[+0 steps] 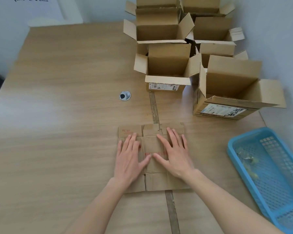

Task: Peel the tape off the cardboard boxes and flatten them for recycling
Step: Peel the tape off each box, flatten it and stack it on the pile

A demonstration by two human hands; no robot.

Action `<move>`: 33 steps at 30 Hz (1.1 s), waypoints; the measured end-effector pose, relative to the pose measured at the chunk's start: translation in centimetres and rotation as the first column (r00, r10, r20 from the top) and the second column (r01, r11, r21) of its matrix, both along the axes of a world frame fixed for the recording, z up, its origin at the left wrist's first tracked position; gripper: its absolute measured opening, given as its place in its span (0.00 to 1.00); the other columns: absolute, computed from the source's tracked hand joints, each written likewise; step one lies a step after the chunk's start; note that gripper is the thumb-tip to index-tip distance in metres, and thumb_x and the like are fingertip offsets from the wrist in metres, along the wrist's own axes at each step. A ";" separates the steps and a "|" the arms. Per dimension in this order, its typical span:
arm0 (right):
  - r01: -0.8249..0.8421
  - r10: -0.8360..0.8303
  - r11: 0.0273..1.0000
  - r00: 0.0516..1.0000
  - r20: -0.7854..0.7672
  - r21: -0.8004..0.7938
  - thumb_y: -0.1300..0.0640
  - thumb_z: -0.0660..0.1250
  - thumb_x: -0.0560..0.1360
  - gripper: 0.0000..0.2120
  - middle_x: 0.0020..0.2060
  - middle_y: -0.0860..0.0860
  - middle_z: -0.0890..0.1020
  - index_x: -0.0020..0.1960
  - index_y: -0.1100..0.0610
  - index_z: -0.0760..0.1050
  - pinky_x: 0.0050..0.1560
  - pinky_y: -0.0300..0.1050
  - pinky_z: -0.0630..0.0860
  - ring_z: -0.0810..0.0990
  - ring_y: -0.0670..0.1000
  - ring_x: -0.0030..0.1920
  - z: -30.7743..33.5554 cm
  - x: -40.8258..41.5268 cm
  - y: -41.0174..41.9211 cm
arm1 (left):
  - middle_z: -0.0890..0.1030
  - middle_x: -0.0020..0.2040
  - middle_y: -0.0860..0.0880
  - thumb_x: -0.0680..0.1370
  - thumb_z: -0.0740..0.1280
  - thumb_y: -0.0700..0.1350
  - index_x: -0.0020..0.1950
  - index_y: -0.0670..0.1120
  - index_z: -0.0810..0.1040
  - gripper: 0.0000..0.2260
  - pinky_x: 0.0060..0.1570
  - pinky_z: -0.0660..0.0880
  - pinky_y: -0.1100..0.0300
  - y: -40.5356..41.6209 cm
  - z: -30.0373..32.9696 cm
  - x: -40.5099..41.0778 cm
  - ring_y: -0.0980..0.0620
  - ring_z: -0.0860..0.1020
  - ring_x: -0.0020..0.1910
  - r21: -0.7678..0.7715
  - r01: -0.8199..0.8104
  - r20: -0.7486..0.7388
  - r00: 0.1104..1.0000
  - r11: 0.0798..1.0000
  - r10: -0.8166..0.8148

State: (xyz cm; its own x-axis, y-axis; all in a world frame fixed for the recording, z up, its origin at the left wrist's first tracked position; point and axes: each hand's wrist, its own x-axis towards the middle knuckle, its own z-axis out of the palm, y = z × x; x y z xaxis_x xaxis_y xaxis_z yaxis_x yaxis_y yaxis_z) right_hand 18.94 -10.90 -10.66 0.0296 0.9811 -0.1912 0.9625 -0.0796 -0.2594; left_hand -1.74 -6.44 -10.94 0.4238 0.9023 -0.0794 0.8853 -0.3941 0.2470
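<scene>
A flattened cardboard box with faint red print lies flat on the wooden table, near the front middle. My left hand presses on its left half with straight, spread fingers. My right hand presses on its right half the same way. The two thumbs nearly meet over the red print. Several open, upright cardboard boxes stand at the back right; the nearest are one with a white label and a larger one with a scribbled label.
A blue plastic basket with crumpled clear tape inside sits at the right edge. A round metal cable hole is in the table's middle. A dark seam strip runs down the table. White walls stand behind and to the right.
</scene>
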 end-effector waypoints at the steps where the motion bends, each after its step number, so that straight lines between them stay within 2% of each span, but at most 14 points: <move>1: 0.018 -0.019 0.999 1.000 0.025 0.043 0.25 0.46 0.77 0.36 0.82 0.52 0.46 0.81 0.40 0.53 0.80 0.59 0.43 0.42 0.52 0.82 -0.4 -0.2 0.0 | 0.64 0.80 0.47 0.79 0.57 0.68 0.68 0.48 0.73 0.29 0.78 0.55 0.44 -0.1 -0.4 0.1 0.47 0.60 0.79 0.037 0.000 -0.021 1.000 0.999 0.001; 2: 0.032 -0.035 0.996 0.999 0.039 0.088 0.26 0.48 0.77 0.35 0.82 0.53 0.50 0.80 0.41 0.57 0.80 0.60 0.46 0.46 0.53 0.82 -0.8 -0.4 0.0 | 0.64 0.79 0.47 0.80 0.56 0.68 0.74 0.48 0.70 0.32 0.78 0.56 0.43 -0.2 -0.9 0.2 0.46 0.62 0.79 0.068 0.005 -0.039 0.999 0.998 -0.003; 4: 0.051 -0.057 0.985 0.998 0.031 0.167 0.28 0.51 0.78 0.33 0.81 0.53 0.56 0.79 0.41 0.61 0.79 0.60 0.49 0.52 0.54 0.81 -1.6 -0.6 0.0 | 0.62 0.80 0.45 0.81 0.54 0.67 0.81 0.51 0.63 0.32 0.78 0.55 0.41 -0.5 -2.1 0.1 0.45 0.60 0.79 0.094 0.023 -0.058 0.998 0.995 -0.017; 11: 0.058 -0.070 0.975 0.997 0.046 0.216 0.31 0.57 0.77 0.33 0.80 0.54 0.59 0.78 0.42 0.63 0.79 0.61 0.52 0.56 0.55 0.80 -2.5 -0.5 0.2 | 0.50 0.84 0.47 0.81 0.52 0.67 0.83 0.55 0.54 0.33 0.78 0.49 0.36 -0.3 -2.9 0.2 0.46 0.49 0.83 0.091 0.030 -0.091 0.996 0.995 -0.022; 16: 0.049 -0.062 0.974 0.997 0.049 0.219 0.31 0.58 0.76 0.33 0.80 0.54 0.59 0.78 0.42 0.63 0.78 0.61 0.52 0.57 0.56 0.80 -2.9 -0.5 0.3 | 0.48 0.84 0.47 0.81 0.50 0.69 0.83 0.56 0.52 0.33 0.77 0.48 0.34 -0.2 -3.4 0.1 0.45 0.47 0.83 0.096 0.035 -0.104 0.994 0.995 -0.025; 20: 0.051 -0.055 0.994 0.998 0.038 0.096 0.32 0.55 0.77 0.33 0.82 0.54 0.53 0.80 0.41 0.58 0.79 0.61 0.47 0.50 0.54 0.82 -1.6 -0.6 0.5 | 0.45 0.84 0.47 0.82 0.50 0.67 0.84 0.56 0.51 0.33 0.77 0.47 0.34 0.0 -2.4 0.1 0.46 0.44 0.83 0.014 0.047 -0.106 0.993 0.999 -0.045; 22: 0.012 -0.012 1.000 0.999 -0.031 0.000 0.32 0.51 0.78 0.34 0.82 0.52 0.42 0.81 0.39 0.50 0.80 0.59 0.40 0.39 0.52 0.81 -0.5 0.0 0.4 | 0.39 0.84 0.49 0.81 0.51 0.68 0.83 0.59 0.48 0.33 0.78 0.42 0.36 0.1 -1.5 -0.4 0.47 0.40 0.82 -0.053 0.052 -0.071 0.996 0.997 -0.056; 24: 0.029 -0.036 0.998 0.993 -0.111 -0.064 0.31 0.54 0.78 0.36 0.80 0.49 0.32 0.81 0.38 0.44 0.79 0.56 0.35 0.31 0.50 0.80 0.3 1.0 -0.5 | 0.39 0.83 0.47 0.79 0.55 0.71 0.81 0.63 0.47 0.35 0.78 0.38 0.39 -0.2 -0.3 -0.9 0.45 0.40 0.82 -0.100 -0.067 -0.067 0.996 0.993 0.060; 25: 0.087 -0.097 0.993 0.987 -0.125 -0.084 0.30 0.56 0.77 0.38 0.80 0.49 0.31 0.81 0.37 0.44 0.79 0.55 0.35 0.30 0.51 0.79 0.6 1.5 -1.2 | 0.42 0.83 0.44 0.77 0.57 0.73 0.81 0.63 0.48 0.37 0.78 0.40 0.39 -0.7 0.3 -1.1 0.43 0.42 0.82 -0.118 -0.167 -0.083 0.984 0.979 0.158; 27: 0.248 -0.264 0.959 0.958 -0.112 -0.139 0.27 0.59 0.75 0.40 0.80 0.52 0.34 0.80 0.36 0.46 0.79 0.56 0.36 0.34 0.54 0.80 1.2 2.0 -2.9 | 0.51 0.81 0.40 0.74 0.60 0.74 0.81 0.64 0.52 0.38 0.77 0.51 0.39 -1.7 1.6 -1.3 0.40 0.51 0.80 -0.161 -0.324 -0.110 0.945 0.932 0.309; 30: 0.344 -0.358 0.918 0.933 -0.038 -0.198 0.27 0.59 0.74 0.39 0.80 0.57 0.46 0.80 0.35 0.48 0.79 0.60 0.47 0.48 0.60 0.80 1.8 1.4 -4.8 | 0.57 0.79 0.41 0.72 0.65 0.73 0.81 0.64 0.53 0.41 0.74 0.62 0.45 -2.9 2.9 -1.3 0.42 0.59 0.77 -0.241 -0.394 -0.116 0.919 0.887 0.376; 33: 0.372 -0.399 0.906 0.910 -0.110 -0.202 0.34 0.67 0.75 0.38 0.77 0.59 0.54 0.79 0.37 0.54 0.74 0.58 0.57 0.55 0.60 0.76 2.5 0.5 -4.5 | 0.59 0.77 0.42 0.68 0.75 0.67 0.81 0.62 0.59 0.45 0.72 0.65 0.47 -2.9 4.0 -0.5 0.42 0.60 0.75 -0.336 -0.435 -0.006 0.888 0.836 0.460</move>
